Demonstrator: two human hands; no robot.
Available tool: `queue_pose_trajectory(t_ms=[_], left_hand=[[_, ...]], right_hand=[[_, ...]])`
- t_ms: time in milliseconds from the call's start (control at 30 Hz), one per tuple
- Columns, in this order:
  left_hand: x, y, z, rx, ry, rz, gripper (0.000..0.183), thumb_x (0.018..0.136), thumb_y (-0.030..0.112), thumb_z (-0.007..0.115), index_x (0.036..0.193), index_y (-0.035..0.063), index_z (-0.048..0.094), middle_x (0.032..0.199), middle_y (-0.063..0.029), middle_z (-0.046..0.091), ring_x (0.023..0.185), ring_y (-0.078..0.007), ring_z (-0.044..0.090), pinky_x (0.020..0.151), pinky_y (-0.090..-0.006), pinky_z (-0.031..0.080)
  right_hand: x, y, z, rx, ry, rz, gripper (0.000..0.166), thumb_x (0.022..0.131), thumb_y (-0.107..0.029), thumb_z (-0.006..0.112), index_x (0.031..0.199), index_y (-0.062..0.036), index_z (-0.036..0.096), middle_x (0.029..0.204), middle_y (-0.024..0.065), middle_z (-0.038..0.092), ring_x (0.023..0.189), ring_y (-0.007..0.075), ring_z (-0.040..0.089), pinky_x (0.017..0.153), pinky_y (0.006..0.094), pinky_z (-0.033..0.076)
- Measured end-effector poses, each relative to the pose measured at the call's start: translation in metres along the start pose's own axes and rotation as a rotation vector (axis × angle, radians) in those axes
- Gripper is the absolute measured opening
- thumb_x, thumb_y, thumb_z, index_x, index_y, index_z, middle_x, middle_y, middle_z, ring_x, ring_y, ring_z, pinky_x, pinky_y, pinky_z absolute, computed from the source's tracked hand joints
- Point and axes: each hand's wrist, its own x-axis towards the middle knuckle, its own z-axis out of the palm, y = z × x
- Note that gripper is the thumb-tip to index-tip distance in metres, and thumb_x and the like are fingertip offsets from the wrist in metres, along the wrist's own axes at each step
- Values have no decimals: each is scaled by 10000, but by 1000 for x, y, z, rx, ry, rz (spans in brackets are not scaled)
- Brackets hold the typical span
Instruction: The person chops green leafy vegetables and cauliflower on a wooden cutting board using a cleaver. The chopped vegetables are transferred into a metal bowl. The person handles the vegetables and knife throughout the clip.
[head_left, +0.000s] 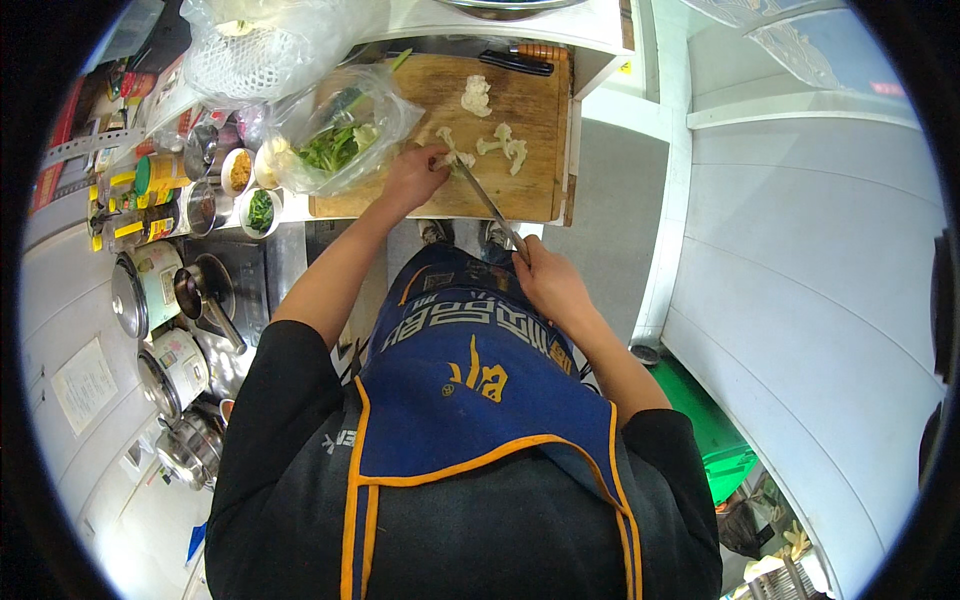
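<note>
My right hand (553, 279) is closed around the handle of a kitchen knife (486, 196), whose blade reaches over the wooden cutting board (367, 204). The blade's tip meets a cauliflower piece (463, 159) at the board's middle. My left hand (416, 176) pinches that piece from the left, its fingertips close to the blade. To the right lie more cut cauliflower florets (506, 144), and a single floret (475, 96) sits farther back. A clear plastic bag (390, 112) with leafy greens (334, 150) rests on the board's left part.
Black-handled and wooden-handled tools (517, 63) lie at the board's back edge. Left of the board stand a bowl of chopped greens (261, 211), a bowl of minced garlic (240, 171), and several seasoning jars (161, 174). A netted plastic bag (247, 64) is behind them. Rice cookers (157, 285) stand farther left.
</note>
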Motion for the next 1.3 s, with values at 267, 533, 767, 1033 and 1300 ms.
queue_pose_trajectory(t_ms=[267,533,767,1033,1300], left_hand=[[-4,-3,5,53,-8,19,451,820,212,763,1263,140,716,917,-197,676,867,-354,684,790,-450,548],[-12,-6,-2,-48,-39,36,464,832,167,698,1295,133,694,989,-240,607,897,-395,644,834,-481,525],[-13,-26,3,65,-57,139,532,853,146,669,1383,168,636,1016,-193,572,909,-340,610,842,-438,509],[-17,-29,-9,135,-101,115,508,849,207,671,1352,136,646,1193,-221,599,1097,-426,605,948,-500,507],[-23,-34,-7,69,-74,35,503,864,250,687,1345,115,633,1291,-234,589,1177,-431,595,997,-500,503]], right_hand=[[11,-11,12,-155,-74,123,236,1051,-268,486,1116,-42,494,860,291,689,818,518,667,719,627,505],[23,37,28,20,-17,42,302,1027,-299,553,1172,-34,536,883,294,698,820,475,691,707,564,533],[25,42,7,679,-289,291,304,1046,-356,586,1074,-54,560,704,39,567,560,164,546,511,346,458],[10,30,1,576,-311,301,333,1048,-366,576,1119,-40,585,718,63,591,594,187,574,547,372,471],[20,23,14,251,-89,145,395,1029,-382,570,1170,-12,576,1031,336,677,1020,532,638,836,557,500]])
